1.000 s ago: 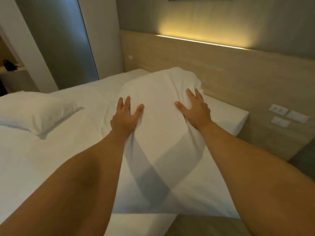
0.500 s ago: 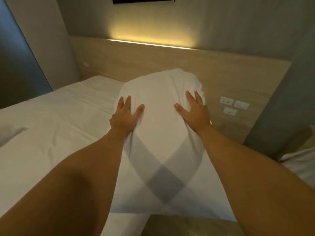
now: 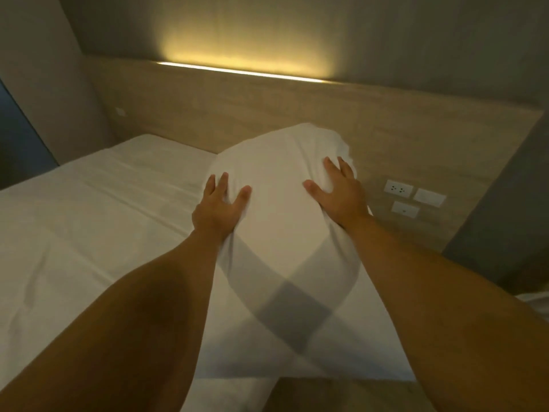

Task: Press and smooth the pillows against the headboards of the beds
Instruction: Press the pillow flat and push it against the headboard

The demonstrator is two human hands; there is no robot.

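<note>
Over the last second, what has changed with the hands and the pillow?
The view swung right; the second pillow at left left the frame. Both hands, left hand and right hand, stayed spread on the pillow, pressing it towards the headboard. Nothing was let go.

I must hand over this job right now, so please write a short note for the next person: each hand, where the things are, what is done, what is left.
Left hand: open, fingers spread, pressing on the left side of the white pillow.
Right hand: open, pressing on the pillow's right side.
Pillow: on the bed, its far end up against the wooden headboard.
Done: pillow is pushed to the headboard.
Left: smooth its creased top end near the right hand. No other pillow or bed is clearly visible here.
</note>
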